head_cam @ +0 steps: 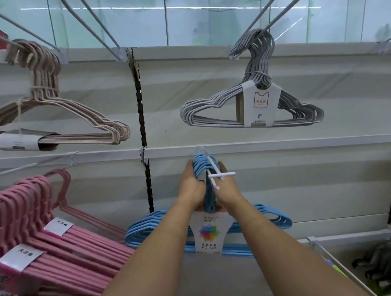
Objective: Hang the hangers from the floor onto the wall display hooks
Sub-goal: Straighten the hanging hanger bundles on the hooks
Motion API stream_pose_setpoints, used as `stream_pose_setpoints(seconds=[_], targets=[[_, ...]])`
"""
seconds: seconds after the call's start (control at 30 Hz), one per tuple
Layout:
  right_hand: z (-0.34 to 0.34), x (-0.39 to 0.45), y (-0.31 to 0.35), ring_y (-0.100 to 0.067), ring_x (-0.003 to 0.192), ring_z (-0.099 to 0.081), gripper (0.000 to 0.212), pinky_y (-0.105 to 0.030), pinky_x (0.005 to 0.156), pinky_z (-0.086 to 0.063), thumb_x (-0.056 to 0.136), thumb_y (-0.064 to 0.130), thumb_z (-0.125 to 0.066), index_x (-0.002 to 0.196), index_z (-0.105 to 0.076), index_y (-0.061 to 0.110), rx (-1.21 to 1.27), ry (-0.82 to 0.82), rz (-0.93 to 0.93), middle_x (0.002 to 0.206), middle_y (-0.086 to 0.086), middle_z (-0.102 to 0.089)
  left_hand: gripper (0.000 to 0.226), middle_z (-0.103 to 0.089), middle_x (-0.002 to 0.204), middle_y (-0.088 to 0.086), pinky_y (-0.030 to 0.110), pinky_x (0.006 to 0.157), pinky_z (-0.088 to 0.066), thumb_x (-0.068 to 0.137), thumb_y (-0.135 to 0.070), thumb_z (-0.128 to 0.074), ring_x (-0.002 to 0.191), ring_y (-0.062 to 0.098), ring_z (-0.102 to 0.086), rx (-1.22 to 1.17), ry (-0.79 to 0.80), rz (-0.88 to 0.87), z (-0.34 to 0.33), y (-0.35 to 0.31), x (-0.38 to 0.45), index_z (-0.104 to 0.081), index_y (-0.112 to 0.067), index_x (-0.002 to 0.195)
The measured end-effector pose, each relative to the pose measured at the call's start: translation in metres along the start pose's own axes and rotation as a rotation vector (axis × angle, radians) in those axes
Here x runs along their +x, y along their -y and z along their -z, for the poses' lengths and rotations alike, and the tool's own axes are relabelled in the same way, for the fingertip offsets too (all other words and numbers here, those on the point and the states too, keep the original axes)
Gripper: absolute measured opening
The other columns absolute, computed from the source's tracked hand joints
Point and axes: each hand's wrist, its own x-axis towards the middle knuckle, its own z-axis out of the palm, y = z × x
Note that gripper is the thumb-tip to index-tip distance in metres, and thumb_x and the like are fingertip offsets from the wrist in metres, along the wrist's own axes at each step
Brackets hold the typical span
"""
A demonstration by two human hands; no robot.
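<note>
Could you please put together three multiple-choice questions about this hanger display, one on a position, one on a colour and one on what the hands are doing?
1. Where does the grey hanger bundle hang?
A. Upper right of the wall
B. Lower left of the wall
C. In the wire basket

2. What colour is the hanger bundle on the white hook between the hands?
A. Pink
B. Blue
C. Beige

3. What are the left hand and right hand doing?
A. Both hanging free
B. Only the right one holds the bundle
C. Both hold the bundle's necks

Answers: 1 A, it hangs from an upper rod on the right. 2 B, its wires are light blue. 3 C, fingers of both hands close on the necks from either side.
</note>
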Motion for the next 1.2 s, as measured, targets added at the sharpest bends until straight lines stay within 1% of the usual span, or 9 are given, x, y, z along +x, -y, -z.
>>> stream_pose_setpoints(seconds=[0.1, 0.2, 0.33, 0.4, 0.57, 0.77, 1.0, 1.1, 1.2], targets=[[0.005, -0.016, -0.003, -0.03, 0.102, -0.061, 0.05, -0.039, 0.081, -0.051, 0.098, 0.036, -0.044, 0.145, -0.029, 0.026, -0.2, -0.013, 0.046, 0.123, -0.008, -0.06, 0.083, -0.043, 0.143, 0.007, 0.047, 0.098, -0.048, 0.087, -0.007, -0.055, 0.12, 0.03, -0.052, 0.021, -0.041, 0.084, -0.006, 0.018, -0.006, -0.01, -0.036, 0.15], [0.008, -0.032, -0.014, -0.029, 0.121, -0.053, 0.056, -0.041, 0.093, -0.047, 0.098, 0.043, -0.041, 0.147, -0.025, 0.023, -0.385, -0.036, 0.096, 0.14, -0.006, -0.049, 0.067, -0.049, 0.139, 0.011, 0.045, 0.094, -0.051, 0.09, -0.019, -0.055, 0.113, 0.03, -0.057, 0.12, -0.104, 0.097, -0.003, 0.017, -0.03, -0.022, -0.03, 0.148], [-0.005, -0.059, -0.025, -0.03, 0.115, -0.053, 0.044, -0.04, 0.091, -0.042, 0.095, 0.038, -0.044, 0.131, -0.043, 0.013, -0.51, -0.14, 0.211, 0.123, -0.01, -0.055, 0.06, -0.031, 0.153, 0.007, 0.033, 0.11, -0.03, 0.099, -0.024, -0.046, 0.137, 0.025, -0.035, 0.25, -0.195, 0.064, 0.012, 0.013, -0.068, -0.019, -0.017, 0.152], [-0.015, -0.077, -0.025, -0.032, 0.11, -0.052, 0.042, -0.041, 0.09, -0.039, 0.092, 0.039, -0.042, 0.122, -0.049, 0.009, -0.508, -0.245, 0.221, 0.114, -0.012, -0.057, 0.058, -0.029, 0.155, 0.007, 0.032, 0.11, -0.027, 0.099, -0.022, -0.045, 0.139, 0.025, -0.032, 0.319, -0.227, 0.003, 0.024, 0.016, -0.087, -0.02, -0.014, 0.151], [-0.04, -0.117, -0.016, -0.031, 0.125, -0.044, 0.046, -0.042, 0.102, -0.034, 0.091, 0.021, -0.051, 0.135, -0.045, 0.009, -0.618, -0.337, 0.08, 0.134, -0.012, -0.05, 0.048, -0.034, 0.15, 0.004, 0.031, 0.104, -0.033, 0.099, -0.021, -0.043, 0.134, 0.022, -0.039, 0.371, -0.294, -0.057, 0.064, 0.02, -0.125, -0.033, -0.015, 0.146], [-0.1, -0.161, 0.019, -0.031, 0.117, -0.05, 0.036, -0.041, 0.093, -0.038, 0.097, 0.031, -0.041, 0.127, -0.05, 0.012, -0.672, -0.243, 0.067, 0.128, -0.01, -0.055, 0.034, -0.051, 0.13, 0.004, 0.031, 0.094, -0.039, 0.098, -0.023, -0.045, 0.118, 0.021, -0.05, 0.449, -0.401, -0.192, 0.139, 0.031, -0.174, -0.052, -0.016, 0.13], [-0.18, -0.2, 0.067, -0.026, 0.129, -0.042, 0.052, -0.04, 0.106, -0.028, 0.1, 0.049, -0.03, 0.138, -0.041, 0.016, -0.815, -0.057, 0.221, 0.141, -0.006, -0.047, 0.021, -0.056, 0.113, 0.004, 0.029, 0.076, -0.038, 0.097, -0.02, -0.046, 0.104, 0.021, -0.053, 0.473, -0.636, -0.114, 0.247, 0.062, -0.214, -0.06, -0.013, 0.111], [-0.198, -0.203, 0.075, -0.024, 0.138, -0.031, 0.068, -0.044, 0.113, -0.019, 0.095, 0.061, -0.027, 0.148, -0.027, 0.018, -0.868, 0.069, 0.24, 0.152, -0.004, -0.034, 0.022, -0.054, 0.115, 0.004, 0.036, 0.084, -0.043, 0.096, -0.019, -0.047, 0.109, 0.023, -0.051, 0.507, -0.71, -0.035, 0.278, 0.075, -0.214, -0.058, -0.013, 0.115], [-0.207, -0.199, 0.076, -0.023, 0.145, -0.019, 0.083, -0.05, 0.117, -0.01, 0.089, 0.071, -0.027, 0.152, -0.014, 0.018, -0.91, 0.176, 0.22, 0.158, -0.003, -0.02, 0.042, -0.044, 0.139, 0.004, 0.038, 0.105, -0.034, 0.098, -0.031, -0.045, 0.13, 0.022, -0.039, 0.588, -0.655, 0.093, 0.297, 0.091, -0.206, -0.043, -0.017, 0.137]])
